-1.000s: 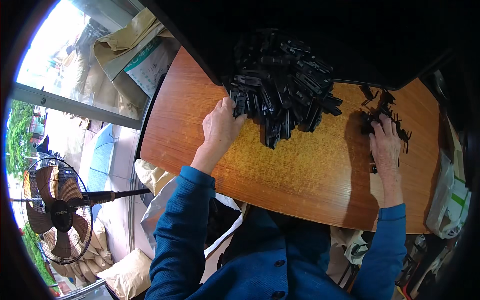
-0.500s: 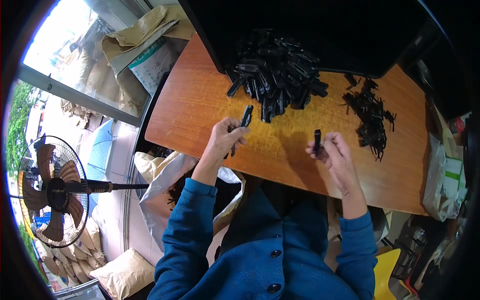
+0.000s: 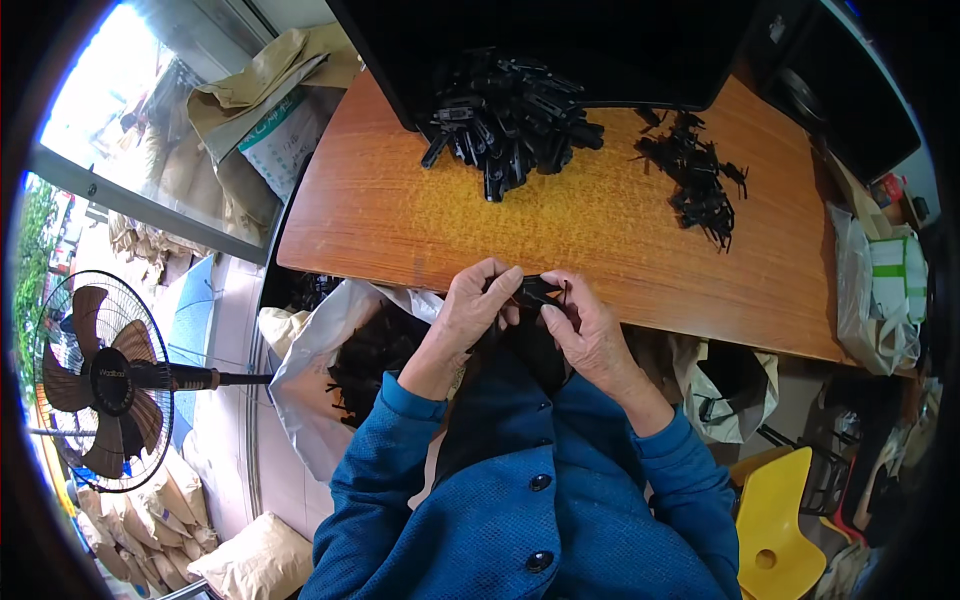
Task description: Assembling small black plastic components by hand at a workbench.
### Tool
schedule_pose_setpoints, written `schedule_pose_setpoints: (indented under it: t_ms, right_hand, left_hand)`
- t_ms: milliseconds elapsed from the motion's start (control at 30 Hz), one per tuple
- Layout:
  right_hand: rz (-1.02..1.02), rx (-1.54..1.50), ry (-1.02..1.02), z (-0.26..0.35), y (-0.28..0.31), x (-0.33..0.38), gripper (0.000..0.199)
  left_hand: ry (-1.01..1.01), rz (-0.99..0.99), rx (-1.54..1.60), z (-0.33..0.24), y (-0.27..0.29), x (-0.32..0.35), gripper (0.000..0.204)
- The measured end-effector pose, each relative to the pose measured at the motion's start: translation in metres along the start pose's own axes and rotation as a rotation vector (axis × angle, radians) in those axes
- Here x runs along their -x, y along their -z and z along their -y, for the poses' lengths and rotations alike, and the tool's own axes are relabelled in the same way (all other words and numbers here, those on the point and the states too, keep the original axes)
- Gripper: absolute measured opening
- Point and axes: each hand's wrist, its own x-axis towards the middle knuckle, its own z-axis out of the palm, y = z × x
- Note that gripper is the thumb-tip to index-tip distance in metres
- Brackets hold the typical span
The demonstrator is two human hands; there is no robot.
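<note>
on table point(image 3: 550, 225): parts pile point(image 3: 510, 120) left, second pile point(image 3: 692, 178) right | before table: sack point(image 3: 308, 400) left, bag point(image 3: 728, 424) right | far left: fan point(image 3: 112, 381)

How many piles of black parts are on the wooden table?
2: the larger pile lies near the table's far edge, left of centre; the smaller pile lies to its right. The large black object could hide more.

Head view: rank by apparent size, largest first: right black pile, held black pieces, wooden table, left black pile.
1. Wooden table
2. Left black pile
3. Right black pile
4. Held black pieces: partly hidden, but the visible part is clearly smallest.
</note>
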Motion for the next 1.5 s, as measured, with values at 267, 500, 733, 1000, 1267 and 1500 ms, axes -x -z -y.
schedule_pose_setpoints:
  t_ms: [267,500,733,1000,1267,1500]
  right_hand:
    - [-0.062,-0.313,-0.081,-0.008,-0.013,0.003,0.015]
    - [0.023,-0.402,-0.146,-0.002,-0.017,-0.008,0.015]
    - [0.079,-0.080,-0.093,-0.017,-0.028,-0.023,0.042]
    - [0.242,-0.239,-0.218,-0.024,-0.040,-0.045,0.031]
    - [0.270,-0.130,-0.223,-0.006,-0.048,-0.071,0.027]
    - [0.079,0.632,0.255,0.001,0.082,-0.150,0.041]
  left_hand:
    - [-0.184,-0.130,-0.008,0.002,-0.031,0.022,0.016]
    - [-0.211,-0.282,0.011,0.014,-0.021,0.019,0.018]
    - [-0.319,-0.445,-0.196,0.003,-0.006,0.020,0.015]
    - [-0.117,-0.400,0.075,-0.002,0.014,0.017,0.021]
    - [-0.128,-0.444,0.146,-0.012,0.031,0.003,0.018]
    - [0.110,-0.270,-0.556,-0.025,0.124,0.059,0.023]
